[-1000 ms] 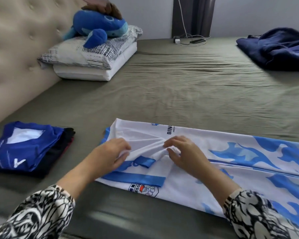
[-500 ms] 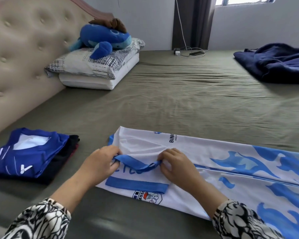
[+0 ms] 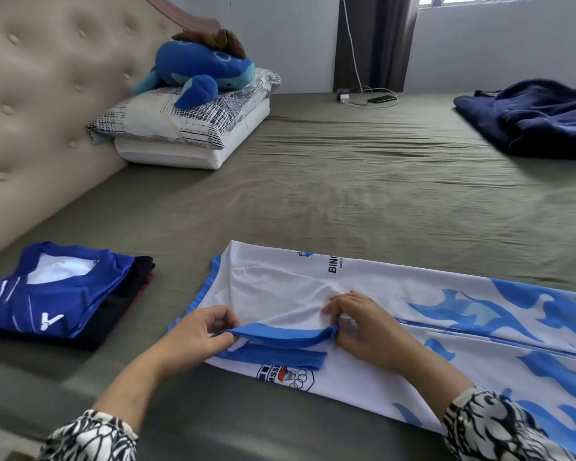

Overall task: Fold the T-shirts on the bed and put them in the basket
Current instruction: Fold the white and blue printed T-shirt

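Observation:
A white T-shirt with blue flame shapes (image 3: 413, 294) lies lengthwise across the near part of the bed, its sides folded inward. My left hand (image 3: 200, 334) and my right hand (image 3: 363, 324) each pinch one end of its blue sleeve band (image 3: 280, 334), lifted slightly and stretched straight between them near the collar end. A stack of folded T-shirts (image 3: 57, 294), a blue one on top of dark ones, rests at the left. No basket is in view.
A tufted beige headboard (image 3: 47, 94) runs along the left. Two pillows (image 3: 187, 128) with a blue plush toy (image 3: 200, 68) sit at the far left. A navy blanket (image 3: 539, 118) lies at the far right. A charger and phone (image 3: 376, 99) lie by the curtain.
My hands drew the blue sleeve band out of the bunched white fabric and pulled it straight toward me. The camera tilted up, showing more of the room.

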